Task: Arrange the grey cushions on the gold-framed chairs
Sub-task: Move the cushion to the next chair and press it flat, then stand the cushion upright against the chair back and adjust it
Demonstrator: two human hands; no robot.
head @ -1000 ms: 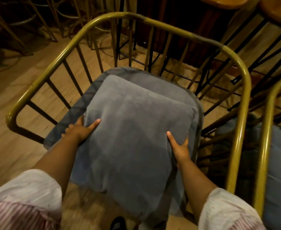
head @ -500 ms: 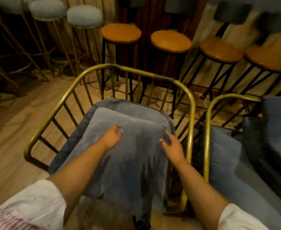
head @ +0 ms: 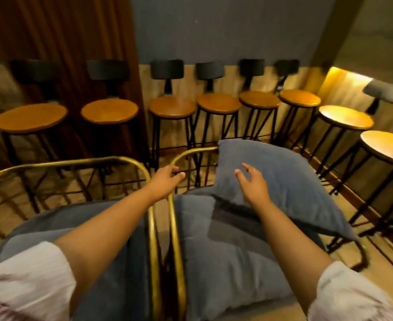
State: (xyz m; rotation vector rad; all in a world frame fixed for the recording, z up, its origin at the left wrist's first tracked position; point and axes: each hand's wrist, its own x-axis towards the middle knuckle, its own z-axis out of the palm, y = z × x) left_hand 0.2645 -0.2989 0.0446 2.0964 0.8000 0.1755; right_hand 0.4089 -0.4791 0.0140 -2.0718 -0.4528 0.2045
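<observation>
Two gold-framed chairs stand side by side below me. The left chair (head: 79, 162) holds a grey cushion (head: 112, 228) lying flat, partly under my left arm. On the right chair (head: 192, 154) a large grey cushion (head: 290, 181) leans tilted against the back and right side, above another grey cushion (head: 225, 258) lying on the seat. My left hand (head: 165, 179) hovers open over the gap between the two frames. My right hand (head: 252, 184) is open in front of the tilted cushion, fingers spread, holding nothing.
A row of several bar stools with round wooden seats (head: 172, 107) and dark backrests lines the wall behind the chairs and curves along the right side (head: 388, 147). A brown curtain (head: 63, 42) hangs at the back left. The floor is wooden.
Both hands have lifted off the cushion on the left chair and moved right toward the second chair. The view has swung up and right, showing the stools and the tilted cushion.
</observation>
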